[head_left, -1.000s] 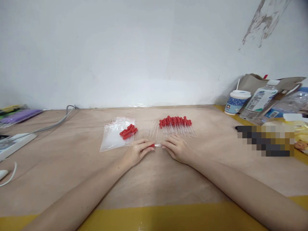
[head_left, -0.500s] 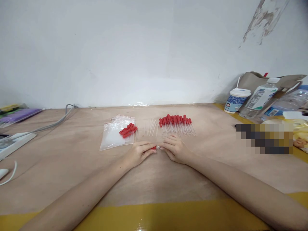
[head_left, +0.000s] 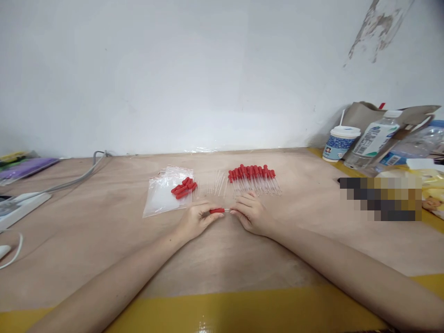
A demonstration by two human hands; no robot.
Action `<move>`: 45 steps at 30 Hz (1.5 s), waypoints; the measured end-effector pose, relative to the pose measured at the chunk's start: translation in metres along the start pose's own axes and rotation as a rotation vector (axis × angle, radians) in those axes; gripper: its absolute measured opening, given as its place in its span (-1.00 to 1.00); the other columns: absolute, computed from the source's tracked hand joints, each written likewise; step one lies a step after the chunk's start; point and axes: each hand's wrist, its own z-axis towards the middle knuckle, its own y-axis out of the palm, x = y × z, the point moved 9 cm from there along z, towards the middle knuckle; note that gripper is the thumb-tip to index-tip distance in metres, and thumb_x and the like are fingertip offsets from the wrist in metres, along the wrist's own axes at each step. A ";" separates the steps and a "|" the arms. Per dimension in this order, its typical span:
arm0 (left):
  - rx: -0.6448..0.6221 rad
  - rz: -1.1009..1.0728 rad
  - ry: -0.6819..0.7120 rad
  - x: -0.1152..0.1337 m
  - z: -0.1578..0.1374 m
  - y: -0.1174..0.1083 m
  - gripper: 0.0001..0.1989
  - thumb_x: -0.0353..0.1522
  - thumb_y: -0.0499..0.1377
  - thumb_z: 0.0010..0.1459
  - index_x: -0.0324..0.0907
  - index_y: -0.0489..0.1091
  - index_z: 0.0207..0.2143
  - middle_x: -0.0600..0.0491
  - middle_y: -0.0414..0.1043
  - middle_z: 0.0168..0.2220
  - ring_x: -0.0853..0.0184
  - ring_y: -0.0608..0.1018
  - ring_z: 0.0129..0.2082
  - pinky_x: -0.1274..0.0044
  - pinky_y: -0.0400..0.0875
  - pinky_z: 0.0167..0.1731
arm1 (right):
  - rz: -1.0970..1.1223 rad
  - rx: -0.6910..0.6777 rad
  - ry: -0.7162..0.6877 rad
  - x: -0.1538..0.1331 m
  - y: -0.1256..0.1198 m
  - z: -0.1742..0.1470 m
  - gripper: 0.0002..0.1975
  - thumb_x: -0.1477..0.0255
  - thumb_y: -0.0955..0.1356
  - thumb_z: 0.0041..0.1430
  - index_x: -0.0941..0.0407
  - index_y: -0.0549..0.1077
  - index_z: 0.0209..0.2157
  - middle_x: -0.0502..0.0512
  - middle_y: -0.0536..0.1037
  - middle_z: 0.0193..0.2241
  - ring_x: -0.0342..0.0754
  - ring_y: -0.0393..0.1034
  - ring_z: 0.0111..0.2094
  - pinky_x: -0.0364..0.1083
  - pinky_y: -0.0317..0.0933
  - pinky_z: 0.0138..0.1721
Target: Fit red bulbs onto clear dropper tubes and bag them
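Observation:
Between the fingers and thumb of my left hand [head_left: 196, 218] is a red rubber dropper bulb [head_left: 217, 210], lying sideways with most of its length showing. A thin clear tube [head_left: 227, 210] sticks out of the bulb's right end. My right hand [head_left: 252, 216] pinches this tube, and its fingers hide the rest. Beyond my left hand, several loose red bulbs [head_left: 183, 187] rest on clear zip bags [head_left: 157, 199]. Thin bare tubes [head_left: 219, 182] lie on the table just behind my hands. Behind my right hand, droppers with red bulbs [head_left: 253, 173] form a row.
At the right stand a paper cup [head_left: 340, 144] with a straw, and a leaning plastic bottle [head_left: 376, 138]. A power strip [head_left: 29, 208] with a grey cable [head_left: 76, 179] and a purple packet [head_left: 29, 170] lie at the left. A wall [head_left: 173, 83] rises behind the table.
My left fingers have drawn back to the left and loosened, so more of the red bulb shows. My right hand has kept its pinch on the tube.

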 end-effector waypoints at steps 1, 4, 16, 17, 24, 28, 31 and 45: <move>-0.006 -0.009 0.005 0.001 0.000 0.000 -0.86 -0.32 0.19 0.07 -0.19 0.47 -0.35 0.06 0.48 -0.45 0.38 0.47 -0.46 0.55 0.33 -0.42 | 0.004 -0.006 -0.003 0.000 0.000 0.000 -0.78 0.46 0.17 0.22 0.17 0.41 -0.37 0.07 0.42 -0.50 -0.10 0.22 -0.39 -0.08 0.01 -0.31; -0.028 -0.026 0.026 0.004 0.001 0.001 -0.87 -0.33 0.19 0.07 -0.19 0.47 -0.35 0.06 0.49 -0.44 0.38 0.47 -0.44 0.54 0.33 -0.38 | 0.017 -0.035 -0.007 -0.001 0.003 0.000 -0.77 0.45 0.17 0.23 0.17 0.41 -0.36 0.06 0.40 -0.51 -0.11 0.21 -0.40 -0.08 0.01 -0.31; -0.014 0.071 -0.041 -0.008 0.000 -0.003 -0.79 -0.24 0.20 0.04 -0.13 0.45 -0.28 0.06 0.50 -0.37 0.32 0.50 -0.36 0.44 0.34 -0.25 | -0.088 -0.116 0.014 0.004 0.000 0.004 -0.77 0.41 0.20 0.21 0.13 0.46 -0.32 0.08 0.45 -0.43 -0.09 0.23 -0.34 -0.07 0.00 -0.28; -0.006 0.109 -0.050 -0.010 -0.001 -0.005 -0.73 -0.23 0.21 0.02 -0.13 0.43 -0.22 0.04 0.49 -0.32 0.29 0.49 -0.31 0.41 0.34 -0.22 | -0.124 -0.125 0.027 0.008 -0.003 0.003 -0.77 0.41 0.20 0.20 0.11 0.47 -0.32 0.09 0.46 -0.40 -0.08 0.23 -0.33 -0.07 0.00 -0.27; -0.134 0.161 -0.093 -0.019 -0.005 0.001 -0.73 -0.29 0.10 0.13 -0.15 0.39 -0.12 -0.02 0.41 -0.10 0.26 0.46 -0.12 0.40 0.37 -0.11 | -0.204 0.009 0.690 0.106 -0.043 -0.014 -0.78 0.38 0.24 0.10 0.11 0.51 -0.39 0.09 0.51 -0.44 -0.07 0.32 -0.38 -0.11 0.09 -0.33; -0.240 0.115 -0.100 -0.020 -0.007 0.013 -0.72 -0.30 0.02 0.19 -0.13 0.42 -0.11 0.01 0.43 -0.07 0.28 0.47 -0.08 0.41 0.35 -0.05 | -0.294 -0.067 1.061 0.152 -0.043 -0.024 -0.73 0.26 0.25 0.04 0.09 0.47 -0.56 0.06 0.51 -0.54 -0.02 0.36 -0.43 -0.08 0.08 -0.34; -0.236 0.103 -0.080 -0.020 -0.007 0.013 -0.72 -0.30 0.02 0.19 -0.14 0.41 -0.10 0.02 0.44 -0.08 0.28 0.46 -0.06 0.39 0.34 -0.02 | -0.321 -0.097 1.138 0.159 -0.032 -0.020 -0.65 0.19 0.23 0.05 0.09 0.43 -0.62 0.07 0.50 -0.55 0.02 0.38 -0.38 -0.01 0.05 -0.24; -0.235 0.091 -0.053 -0.017 -0.005 0.013 -0.72 -0.32 0.02 0.19 -0.16 0.42 -0.11 0.00 0.47 -0.12 0.29 0.46 -0.06 0.40 0.35 -0.03 | -0.271 -0.120 0.821 0.117 0.003 0.016 -0.70 0.22 0.24 0.08 0.10 0.43 -0.55 0.05 0.52 -0.52 -0.03 0.35 -0.40 0.03 -0.08 -0.16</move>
